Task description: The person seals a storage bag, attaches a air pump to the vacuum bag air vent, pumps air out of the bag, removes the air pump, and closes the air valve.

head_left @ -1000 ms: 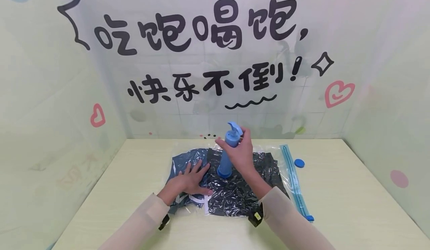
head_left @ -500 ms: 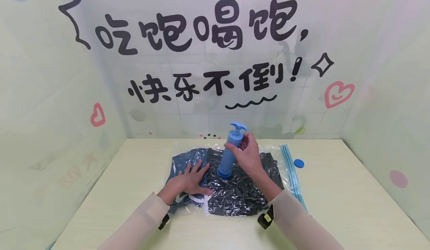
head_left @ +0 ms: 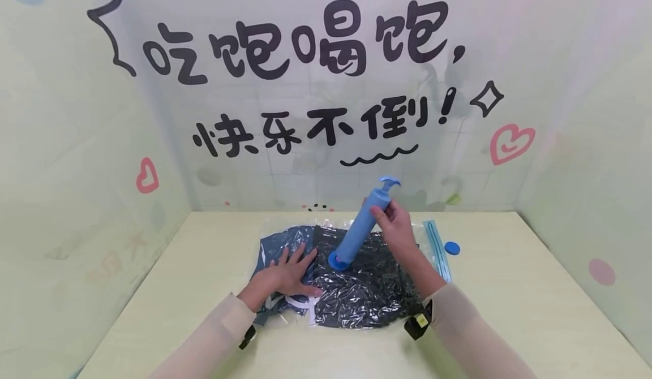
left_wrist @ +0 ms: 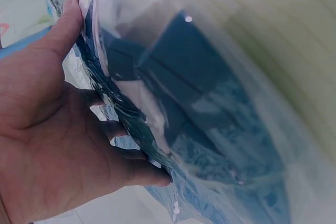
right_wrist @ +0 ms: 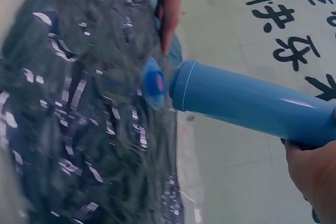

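A clear vacuum storage bag (head_left: 356, 305) with dark folded clothes inside lies flat on the table. On its left part rests my left hand (head_left: 286, 277), fingers spread; the left wrist view has the thumb and fingertips on the plastic (left_wrist: 231, 124). My right hand (head_left: 399, 233) grips the barrel of a blue hand pump (head_left: 363, 226), which leans to the right with its T-shaped handle (head_left: 390, 182) pushed nearly down. In the right wrist view, the pump's lower end (right_wrist: 184, 85) is slightly apart from the bag's round blue valve (right_wrist: 154, 83).
A small blue round cap (head_left: 451, 248) lies on the table right of the bag. The bag's blue zip edge (head_left: 437, 249) is partly covered by the right forearm. Behind the table (head_left: 514, 288) hangs a printed curtain (head_left: 326, 181) with large lettering.
My right hand has moved right with the pump, which has gone from nearly upright to a rightward tilt, and its lower end has come off the valve. The left hand has stayed put.
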Action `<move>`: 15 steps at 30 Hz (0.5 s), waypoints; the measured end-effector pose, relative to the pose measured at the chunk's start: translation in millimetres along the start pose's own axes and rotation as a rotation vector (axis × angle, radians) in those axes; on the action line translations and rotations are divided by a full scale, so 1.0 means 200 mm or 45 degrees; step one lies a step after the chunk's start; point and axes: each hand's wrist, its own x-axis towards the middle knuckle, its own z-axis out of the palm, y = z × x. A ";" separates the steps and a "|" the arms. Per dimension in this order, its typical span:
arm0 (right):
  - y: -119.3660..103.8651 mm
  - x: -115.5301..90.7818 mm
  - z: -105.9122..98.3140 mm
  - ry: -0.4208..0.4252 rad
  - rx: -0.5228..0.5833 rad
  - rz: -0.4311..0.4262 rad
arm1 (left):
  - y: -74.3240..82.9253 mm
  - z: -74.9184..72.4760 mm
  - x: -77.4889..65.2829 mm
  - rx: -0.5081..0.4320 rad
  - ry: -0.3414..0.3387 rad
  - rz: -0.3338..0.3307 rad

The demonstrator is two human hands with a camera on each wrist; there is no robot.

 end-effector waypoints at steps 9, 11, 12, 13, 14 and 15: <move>-0.22 0.15 -0.33 0.147 -0.377 0.269 | 0.00 -0.01 0.00 0.008 0.005 -0.001; -0.25 0.17 -0.45 0.110 -0.537 0.306 | 0.00 -0.01 -0.01 0.010 0.008 -0.003; -0.26 0.17 -0.52 0.089 -0.638 0.319 | 0.00 -0.01 -0.01 0.010 0.009 -0.003; -0.27 0.17 -0.58 0.065 -0.736 0.328 | 0.00 -0.01 -0.01 0.009 0.010 -0.003; -0.27 0.17 -0.64 0.039 -0.827 0.342 | 0.00 -0.01 -0.01 0.008 0.009 -0.004; -0.27 0.17 -0.70 0.015 -0.913 0.359 | 0.00 -0.01 -0.01 0.007 0.008 -0.004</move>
